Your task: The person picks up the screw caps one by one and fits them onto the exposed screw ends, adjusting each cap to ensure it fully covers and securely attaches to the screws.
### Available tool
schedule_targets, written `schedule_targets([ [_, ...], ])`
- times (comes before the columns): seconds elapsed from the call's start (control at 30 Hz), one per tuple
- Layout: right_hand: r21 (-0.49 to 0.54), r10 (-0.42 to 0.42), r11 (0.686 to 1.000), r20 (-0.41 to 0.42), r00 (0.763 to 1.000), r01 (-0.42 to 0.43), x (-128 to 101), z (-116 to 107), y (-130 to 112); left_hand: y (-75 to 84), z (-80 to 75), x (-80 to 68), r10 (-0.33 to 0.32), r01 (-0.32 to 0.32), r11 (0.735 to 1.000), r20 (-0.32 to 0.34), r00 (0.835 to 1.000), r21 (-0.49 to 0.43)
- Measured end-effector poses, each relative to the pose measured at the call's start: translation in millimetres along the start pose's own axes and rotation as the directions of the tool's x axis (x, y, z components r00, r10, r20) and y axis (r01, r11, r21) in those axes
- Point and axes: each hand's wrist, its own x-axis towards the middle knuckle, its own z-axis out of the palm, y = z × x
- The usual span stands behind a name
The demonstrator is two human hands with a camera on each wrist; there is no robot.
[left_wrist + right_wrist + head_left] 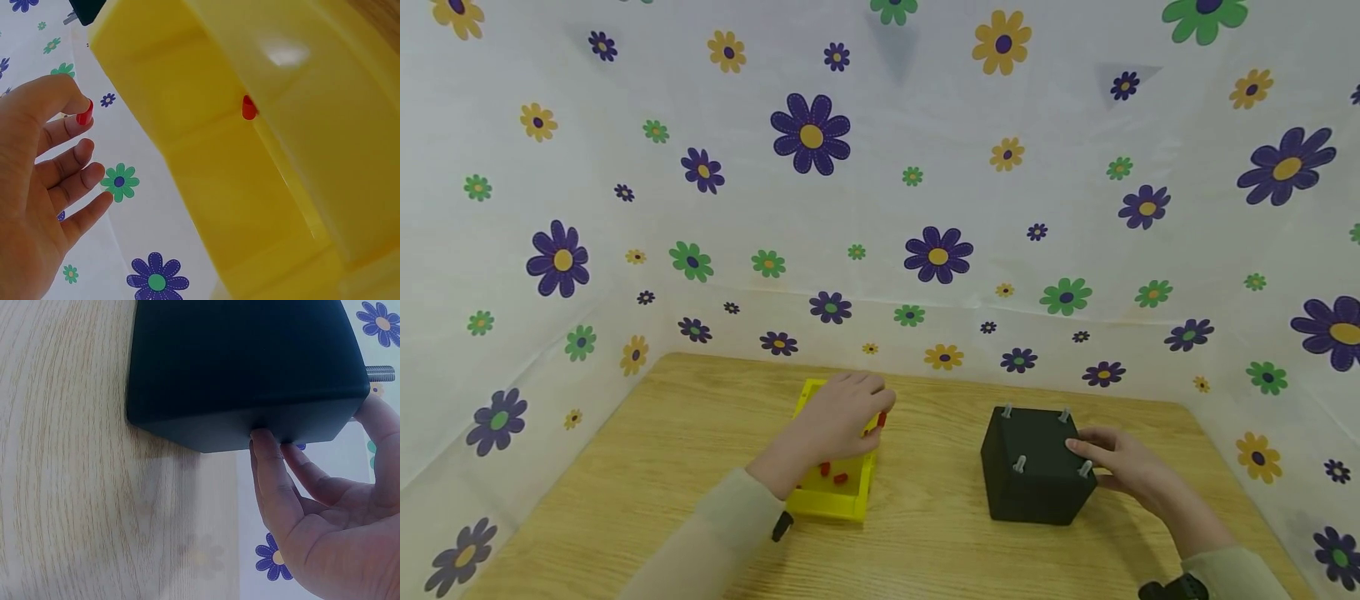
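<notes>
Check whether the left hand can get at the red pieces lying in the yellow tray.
Probably yes: the left hand hovers over the open yellow tray, already pinching one red piece; the others lie uncovered.

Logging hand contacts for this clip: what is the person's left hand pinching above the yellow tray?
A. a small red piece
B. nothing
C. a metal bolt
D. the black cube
A: in the left wrist view the left hand pinches a small red piece between thumb and forefinger, beside the yellow tray.
</notes>
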Motion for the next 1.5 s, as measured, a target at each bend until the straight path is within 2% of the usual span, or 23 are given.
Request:
schedule_targets([
  [0.3, 0.001, -0.004, 1.0, 0.002, 1.0, 0.004, -1, 0, -1, 6.6, -3.3, 4.4, -0.015, 0.015, 1.0, 0.035, 0.999, 0.006],
  [0.6, -0.008, 0.001, 1.0, -0.005, 1.0, -0.001, -1, 1, 1, 7.5, 0.0, 11.3, 0.008, -0.008, 1.0, 0.029, 1.0, 0.001],
  [0.97, 0.015, 0.001, 1.0, -0.001, 1.0, -0.001, -1, 2, 0, 11.1, -2.1, 21.0, 0.044, -0.045, 0.998, 0.019, 0.999, 0.032],
  [1.3, 0.023, 0.005, 1.0, -0.001, 1.0, -0.005, 0, 1, 1, 15.8, -6.5, 31.2, 0.048, -0.048, 0.999, 0.028, 0.998, 0.019],
  [1.5, 0.027, 0.007, 1.0, 0.005, 1.0, -0.007, 1, 1, 0, 21.8, -4.4, 39.1, 0.067, -0.069, 0.996, 0.032, 0.997, 0.062],
])
